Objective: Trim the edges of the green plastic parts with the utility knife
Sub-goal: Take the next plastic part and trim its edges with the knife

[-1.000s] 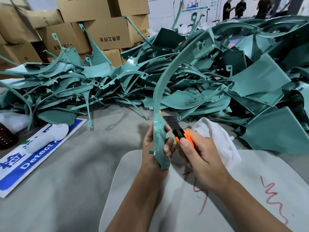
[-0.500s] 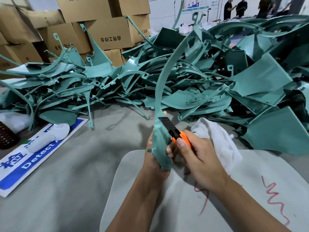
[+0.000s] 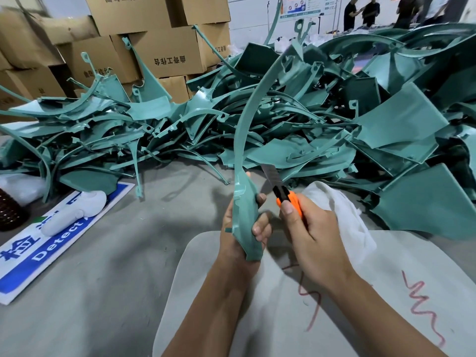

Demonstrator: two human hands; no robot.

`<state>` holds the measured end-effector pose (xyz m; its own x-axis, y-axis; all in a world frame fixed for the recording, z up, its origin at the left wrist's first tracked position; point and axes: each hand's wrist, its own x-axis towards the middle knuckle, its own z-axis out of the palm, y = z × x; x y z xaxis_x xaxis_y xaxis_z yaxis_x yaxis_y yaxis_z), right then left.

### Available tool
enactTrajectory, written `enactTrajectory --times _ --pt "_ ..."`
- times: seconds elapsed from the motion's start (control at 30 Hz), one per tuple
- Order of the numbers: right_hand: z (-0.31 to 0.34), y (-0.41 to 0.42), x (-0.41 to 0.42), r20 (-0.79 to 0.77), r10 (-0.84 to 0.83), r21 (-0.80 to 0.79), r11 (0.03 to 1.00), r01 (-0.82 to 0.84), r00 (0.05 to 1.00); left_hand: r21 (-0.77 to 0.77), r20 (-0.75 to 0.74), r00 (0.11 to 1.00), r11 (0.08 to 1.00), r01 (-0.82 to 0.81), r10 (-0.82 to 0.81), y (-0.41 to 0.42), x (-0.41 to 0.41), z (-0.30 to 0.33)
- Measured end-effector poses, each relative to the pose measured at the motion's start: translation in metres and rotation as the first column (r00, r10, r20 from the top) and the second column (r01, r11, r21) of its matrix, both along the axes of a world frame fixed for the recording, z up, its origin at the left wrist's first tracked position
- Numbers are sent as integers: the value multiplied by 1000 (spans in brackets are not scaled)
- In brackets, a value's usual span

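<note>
Left hand (image 3: 240, 228) grips the broad foot of a curved green part (image 3: 244, 140), fingers wrapped round its right edge; the part stands upright at centre and arcs away toward 1 o'clock. Right hand (image 3: 313, 237) clamps the orange knife (image 3: 286, 195), thumb on top, blade out and aimed toward 11 o'clock. The blade tip sits just beside the part's edge, apart from it as far as I can tell.

Risks, judged:
- Left fingertips (image 3: 260, 198) lie on the very edge to be trimmed, right below the blade. A slip downward would meet them.
- The long arc is unsupported; it may flex or spring under the cut and make the blade skip or gouge.
- A long snap-off blade pushed sideways could break.

Materials: the part is smooth, glossy moulded plastic, thin-walled, with a raised rib and small tabs. The pile (image 3: 322, 130) from 9 to 3 o'clock is the same stuff, curved strips and flat panels, tangled. Soft white cloth (image 3: 342, 217) at 3 o'clock. Matte pale board (image 3: 386, 305) below, with red scribbles.
</note>
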<state>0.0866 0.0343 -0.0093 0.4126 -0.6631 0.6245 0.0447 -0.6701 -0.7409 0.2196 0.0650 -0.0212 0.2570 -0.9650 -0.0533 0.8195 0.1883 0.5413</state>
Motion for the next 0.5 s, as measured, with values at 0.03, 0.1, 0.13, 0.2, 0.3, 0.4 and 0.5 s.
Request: enactTrajectory --times 0.03,0.1,0.13,0.2,0.3,0.4,0.5 --pt "2 2 0 24 36 -41 999 -35 999 18 -18 1000 1000 -10 10 -1 2 -4" --pt "5 5 -2 31 70 -152 986 -64 997 39 -19 1000 999 -10 11 2 2 -8" --pt "4 5 -2 8 79 -167 983 -77 997 39 -10 1000 999 6 -6 3 0 -9" --pt "-3 1 -3 -36 83 -157 984 -87 996 36 23 999 999 26 -27 5 -4 -6" --pt "-8 -2 -3 -67 10 -215 976 -24 998 30 80 996 999 45 -48 6 -7 -4" --pt "-5 -1 -2 -56 -76 -270 961 58 996 36 92 993 997 74 -77 7 -8 -3" --pt "-4 -5 -6 -62 -127 -307 946 102 990 114 143 985 990 84 -100 7 -10 1"
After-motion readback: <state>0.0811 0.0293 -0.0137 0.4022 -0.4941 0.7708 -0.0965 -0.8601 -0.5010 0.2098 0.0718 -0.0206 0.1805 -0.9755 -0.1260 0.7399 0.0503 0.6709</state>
